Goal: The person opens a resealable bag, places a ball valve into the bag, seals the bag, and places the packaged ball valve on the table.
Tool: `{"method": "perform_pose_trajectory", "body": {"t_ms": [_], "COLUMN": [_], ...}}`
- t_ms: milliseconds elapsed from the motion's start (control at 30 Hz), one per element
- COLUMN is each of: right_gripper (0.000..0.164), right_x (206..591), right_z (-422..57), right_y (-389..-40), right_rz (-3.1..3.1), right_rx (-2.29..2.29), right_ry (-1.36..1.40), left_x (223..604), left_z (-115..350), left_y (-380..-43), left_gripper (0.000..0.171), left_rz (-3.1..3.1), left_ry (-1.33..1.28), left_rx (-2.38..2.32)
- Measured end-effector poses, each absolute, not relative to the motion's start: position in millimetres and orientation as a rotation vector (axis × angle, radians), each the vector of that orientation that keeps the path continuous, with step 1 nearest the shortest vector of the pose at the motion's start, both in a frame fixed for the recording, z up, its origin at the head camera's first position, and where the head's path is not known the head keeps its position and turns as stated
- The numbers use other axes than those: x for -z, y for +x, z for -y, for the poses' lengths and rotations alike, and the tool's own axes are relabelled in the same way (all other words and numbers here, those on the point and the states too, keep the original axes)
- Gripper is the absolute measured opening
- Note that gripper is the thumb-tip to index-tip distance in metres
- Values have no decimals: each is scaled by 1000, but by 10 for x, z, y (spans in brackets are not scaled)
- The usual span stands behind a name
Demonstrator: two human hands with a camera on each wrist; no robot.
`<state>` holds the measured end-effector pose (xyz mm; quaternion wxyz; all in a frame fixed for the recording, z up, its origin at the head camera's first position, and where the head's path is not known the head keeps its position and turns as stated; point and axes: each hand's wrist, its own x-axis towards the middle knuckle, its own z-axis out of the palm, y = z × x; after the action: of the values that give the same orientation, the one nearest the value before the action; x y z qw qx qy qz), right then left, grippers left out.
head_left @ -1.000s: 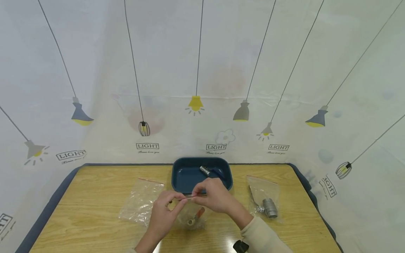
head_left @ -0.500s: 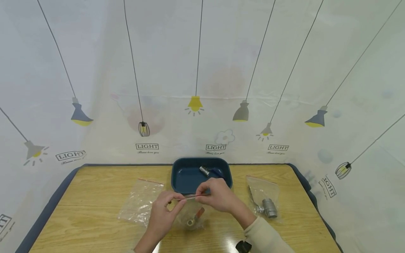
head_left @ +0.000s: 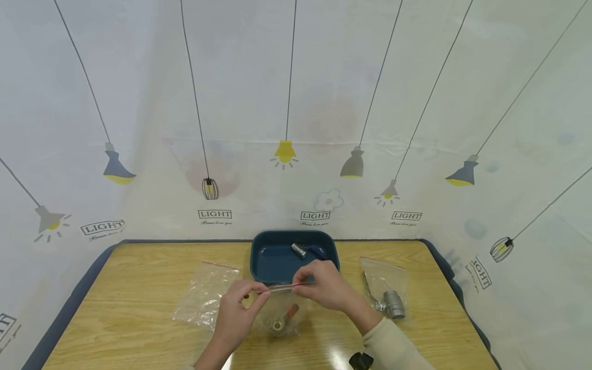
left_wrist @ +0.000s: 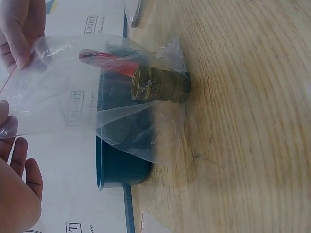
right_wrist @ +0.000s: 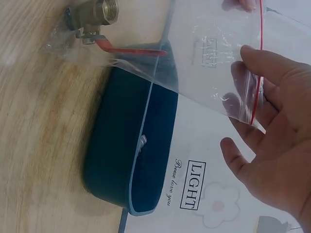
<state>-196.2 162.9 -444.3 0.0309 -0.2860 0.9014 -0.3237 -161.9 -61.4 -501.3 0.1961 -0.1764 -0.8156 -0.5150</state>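
Between both hands hangs a clear zip-lock bag point(right_wrist: 204, 58) with a red line along its top edge. Inside it, at the bottom, lies a brass ball valve point(left_wrist: 163, 83) with a red lever handle, low at the table. My left hand point(head_left: 235, 311) pinches the left end of the bag's top edge between thumb and fingertips. Farther along the same edge, toward its right end, my right hand point(head_left: 324, 288) pinches it with the thumb over the strip. The top edge is stretched nearly straight between the hands.
Behind the hands stands a dark blue tray point(head_left: 273, 257) holding a silver metal fitting point(head_left: 298, 250). A flat clear bag point(head_left: 203, 293) lies to the left. At right, another bag point(head_left: 381, 272) contains a grey metal valve point(head_left: 394, 304). A printed cloth point(head_left: 259, 195) rises behind the table.
My right hand has slid rightward along the bag's top edge, widening the gap between the hands. My left hand stays nearly in place, and the valve remains at the bag's bottom.
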Motion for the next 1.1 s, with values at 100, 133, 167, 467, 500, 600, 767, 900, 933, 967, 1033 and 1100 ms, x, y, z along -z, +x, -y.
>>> {"method": "perform_pose_trajectory", "body": {"t_ms": [100, 133, 167, 467, 500, 600, 767, 900, 933, 967, 1033, 1100], "right_gripper": [5, 5, 5, 6, 6, 7, 6, 6, 6, 6, 6, 7], "right_x": [4461, 4468, 4471, 4502, 4504, 4504, 4509, 4527, 4530, 4534, 4543, 4547], "right_z": [-1630, -1635, -1641, -1775, -1783, -1790, -1793, -1836, -1851, -1867, -1896, -1919], "right_y": [-1962, -1962, -1961, -1970, -1972, -1974, -1971, -1973, -1970, -1969, -1964, -1954], "right_rz": [-2817, -2825, -2832, -2749, -2748, -2767, -2790, -2721, -2702, -2686, -2664, -2635], "right_rx": [980, 978, 975, 1009, 1005, 996, 1001, 1052, 1073, 1092, 1123, 1161], "right_ry": [-895, -894, -886, -793, -799, -829, -827, -750, -725, -706, -668, -635], "left_x": [5020, 5021, 5021, 5041, 5036, 5014, 5030, 4988, 4991, 4994, 4997, 5066], "left_z": [618, 619, 619, 625, 621, 613, 642, 643, 647, 652, 666, 705], "left_y": [-1622, -1622, -1622, -1624, -1622, -1611, -1620, -1598, -1596, -1594, -1592, -1619], "left_gripper": [6, 6, 6, 14, 15, 15, 11, 10, 10, 10, 8, 6], "left_rz": [2286, 2288, 2291, 2253, 2248, 2251, 2267, 2266, 2271, 2280, 2303, 2321], "left_ry": [-494, -492, -486, -375, -365, -355, -385, -359, -352, -342, -326, -346], "left_rx": [1449, 1448, 1448, 1435, 1437, 1450, 1453, 1493, 1498, 1499, 1504, 1508]}}
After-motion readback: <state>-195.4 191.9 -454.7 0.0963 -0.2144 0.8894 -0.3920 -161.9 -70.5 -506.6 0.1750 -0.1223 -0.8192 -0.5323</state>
